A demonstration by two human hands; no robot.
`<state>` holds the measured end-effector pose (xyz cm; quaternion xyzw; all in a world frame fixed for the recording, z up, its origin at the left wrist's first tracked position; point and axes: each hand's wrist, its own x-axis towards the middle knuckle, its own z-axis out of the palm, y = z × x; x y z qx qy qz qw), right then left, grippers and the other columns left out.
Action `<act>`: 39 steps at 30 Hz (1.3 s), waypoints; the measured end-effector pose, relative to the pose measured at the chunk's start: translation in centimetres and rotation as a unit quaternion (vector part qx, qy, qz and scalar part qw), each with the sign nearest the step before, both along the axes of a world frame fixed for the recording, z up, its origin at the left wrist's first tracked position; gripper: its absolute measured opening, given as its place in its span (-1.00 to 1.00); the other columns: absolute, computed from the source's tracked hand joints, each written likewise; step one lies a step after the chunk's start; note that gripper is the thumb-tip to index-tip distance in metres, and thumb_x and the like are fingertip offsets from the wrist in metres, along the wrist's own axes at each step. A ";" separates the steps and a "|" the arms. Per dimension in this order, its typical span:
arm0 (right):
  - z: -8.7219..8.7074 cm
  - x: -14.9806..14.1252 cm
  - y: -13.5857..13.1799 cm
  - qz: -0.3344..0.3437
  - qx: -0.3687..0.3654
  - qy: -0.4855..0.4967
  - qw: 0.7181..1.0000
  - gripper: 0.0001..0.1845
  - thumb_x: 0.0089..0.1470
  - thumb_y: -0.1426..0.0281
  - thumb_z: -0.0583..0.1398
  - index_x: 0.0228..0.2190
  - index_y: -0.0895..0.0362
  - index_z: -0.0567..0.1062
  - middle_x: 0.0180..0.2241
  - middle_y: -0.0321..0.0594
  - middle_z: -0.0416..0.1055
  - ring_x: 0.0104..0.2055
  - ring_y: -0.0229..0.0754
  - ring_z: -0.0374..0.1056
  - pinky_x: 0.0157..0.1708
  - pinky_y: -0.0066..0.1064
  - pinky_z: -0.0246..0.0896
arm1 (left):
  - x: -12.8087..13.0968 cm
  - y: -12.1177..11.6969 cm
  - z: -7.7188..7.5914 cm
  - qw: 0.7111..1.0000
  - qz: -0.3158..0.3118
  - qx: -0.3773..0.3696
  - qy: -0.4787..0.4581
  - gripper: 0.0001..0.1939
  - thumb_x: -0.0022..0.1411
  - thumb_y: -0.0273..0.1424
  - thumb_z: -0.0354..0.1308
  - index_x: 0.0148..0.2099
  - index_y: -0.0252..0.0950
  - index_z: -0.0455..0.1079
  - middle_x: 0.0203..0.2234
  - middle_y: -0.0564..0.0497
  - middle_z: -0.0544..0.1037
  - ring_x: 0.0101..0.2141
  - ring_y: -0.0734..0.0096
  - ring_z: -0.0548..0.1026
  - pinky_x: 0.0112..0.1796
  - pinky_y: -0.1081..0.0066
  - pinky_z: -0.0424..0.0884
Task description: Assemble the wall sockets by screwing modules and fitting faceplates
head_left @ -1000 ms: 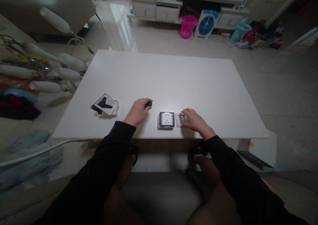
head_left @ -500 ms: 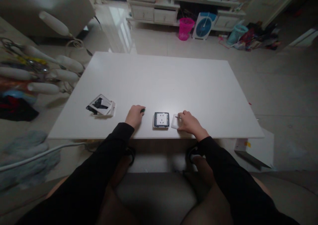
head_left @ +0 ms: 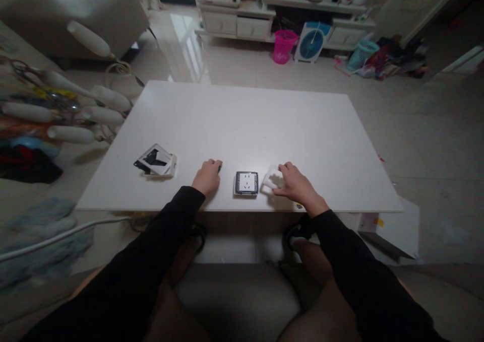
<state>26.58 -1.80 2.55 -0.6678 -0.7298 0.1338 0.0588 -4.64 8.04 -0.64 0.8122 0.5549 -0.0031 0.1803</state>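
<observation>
Right hand [head_left: 293, 183] grips white cover frame [head_left: 268, 176], tilted; left hand [head_left: 206, 177] is closed around small dark-green object [head_left: 220, 167], mostly hidden; wall socket [head_left: 246, 182] lies between.

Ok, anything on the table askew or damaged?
The stack at left looks askew: its top piece lies twisted across what's beneath. The white frame tilts, but the right hand holds it. No visible damage.

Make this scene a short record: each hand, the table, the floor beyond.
Left hand: closed around a small dark green object, mostly hidden
Right hand: holding a tilted white square plastic frame
Between hands: square socket, white face, dark grey border, on the white rectangular table
Table's left side: flat black-and-white pieces on a white box
Floor beyond: bright pink perforated basket, blue-and-white fan
</observation>
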 end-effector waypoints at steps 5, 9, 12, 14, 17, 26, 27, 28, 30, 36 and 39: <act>1.5 -1.6 0.1 0.038 0.045 0.073 0.996 -0.12 -0.05 0.38 0.38 0.28 0.08 0.24 0.14 0.03 0.34 0.13 0.21 0.31 0.08 0.08 0.40 | 1.5 -0.4 2.2 0.992 0.068 0.006 -0.106 -0.40 0.15 -0.61 0.17 0.27 -0.40 0.38 0.26 -0.40 0.34 0.27 -0.23 0.29 0.20 -0.15 0.34; 2.5 -3.0 0.1 0.074 0.084 0.129 0.985 -0.04 -0.05 0.43 0.38 0.33 0.01 0.18 0.20 0.01 0.31 0.23 0.22 0.27 0.21 0.14 0.32 | 3.4 -2.1 4.4 0.889 0.086 -0.214 -0.396 -0.68 0.35 -0.31 0.15 0.07 -0.34 0.47 -0.09 -0.19 0.62 -0.10 0.17 0.59 -0.02 0.11 0.53; 2.9 -4.0 0.0 0.104 0.095 0.159 0.977 -0.04 -0.05 0.43 0.38 0.34 -0.02 0.19 0.23 0.01 0.31 0.28 0.24 0.24 0.26 0.19 0.28 | 4.2 -3.7 5.2 0.800 0.091 -0.330 -0.493 -0.61 0.18 -0.26 0.38 -0.02 -0.35 0.49 -0.24 -0.13 0.67 -0.25 0.29 0.62 -0.17 0.28 0.54; 2.9 -4.5 0.0 0.117 0.102 0.182 0.971 -0.08 -0.03 0.41 0.39 0.32 -0.04 0.23 0.24 0.01 0.31 0.31 0.24 0.23 0.29 0.22 0.25 | 4.4 -4.3 5.3 0.784 0.089 -0.344 -0.509 -0.61 0.08 -0.27 0.45 -0.10 -0.36 0.52 -0.32 -0.09 0.68 -0.32 0.32 0.61 -0.22 0.33 0.51; 2.3 -5.0 0.1 0.073 0.125 0.253 0.957 -0.20 0.02 0.31 0.40 0.26 -0.02 0.30 0.29 0.02 0.27 0.35 0.20 0.20 0.28 0.17 0.30 | 4.2 -4.5 5.0 0.777 0.104 -0.333 -0.524 -0.62 0.05 -0.28 0.47 -0.13 -0.37 0.55 -0.38 -0.06 0.68 -0.35 0.33 0.61 -0.23 0.34 0.49; -2.5 -5.8 0.7 -0.204 -0.019 0.421 0.884 -0.56 0.01 0.33 0.33 -0.04 0.13 0.48 -0.26 -0.22 0.49 -0.41 -0.20 0.48 -0.33 -0.24 0.52 | 4.3 -4.4 3.5 0.827 0.196 -0.275 -0.449 -0.80 0.07 -0.54 0.42 -0.21 -0.38 0.56 -0.47 0.04 0.57 -0.51 0.40 0.55 -0.35 0.32 0.55; -2.6 -5.9 0.8 -0.219 -0.026 0.424 0.878 -0.57 0.00 0.34 0.34 -0.06 0.14 0.49 -0.26 -0.22 0.49 -0.41 -0.20 0.49 -0.34 -0.25 0.52 | 4.5 -4.4 3.3 0.822 0.215 -0.277 -0.448 -0.77 0.07 -0.56 0.42 -0.18 -0.39 0.55 -0.48 0.07 0.55 -0.54 0.41 0.55 -0.36 0.32 0.56; -2.6 -5.9 0.8 -0.236 -0.036 0.428 0.871 -0.59 0.00 0.34 0.34 -0.08 0.15 0.50 -0.27 -0.21 0.49 -0.40 -0.19 0.49 -0.35 -0.25 0.53 | 4.6 -4.5 3.2 0.812 0.235 -0.281 -0.455 -0.75 0.08 -0.58 0.42 -0.15 -0.39 0.54 -0.49 0.08 0.53 -0.55 0.43 0.54 -0.37 0.33 0.56; -2.2 -6.1 0.9 -0.266 -0.049 0.445 0.854 -0.62 -0.01 0.37 0.34 -0.11 0.16 0.52 -0.28 -0.21 0.49 -0.41 -0.20 0.49 -0.35 -0.26 0.54 | 5.0 -4.4 3.3 0.780 0.266 -0.299 -0.481 -0.77 0.09 -0.61 0.41 -0.18 -0.40 0.52 -0.47 0.06 0.54 -0.52 0.47 0.55 -0.37 0.38 0.57; 0.2 -6.5 1.0 -0.326 -0.053 0.556 0.763 -0.60 -0.05 0.46 0.40 -0.12 0.17 0.52 -0.38 -0.31 0.47 -0.50 -0.30 0.39 -0.50 -0.38 0.53 | 5.2 -4.3 4.5 0.682 0.301 -0.403 -0.531 -0.89 0.21 -0.66 0.30 -0.29 -0.41 0.46 -0.40 -0.07 0.60 -0.40 0.49 0.57 -0.32 0.52 0.55; 1.2 -6.8 1.0 -0.358 -0.093 0.605 0.705 -0.69 0.00 0.55 0.38 -0.17 0.22 0.52 -0.54 -0.38 0.40 -0.56 -0.35 0.33 -0.55 -0.49 0.48 | 4.9 -4.2 5.2 0.634 0.304 -0.444 -0.555 -0.90 0.28 -0.67 0.21 -0.27 -0.44 0.49 -0.31 -0.13 0.62 -0.32 0.51 0.58 -0.30 0.58 0.53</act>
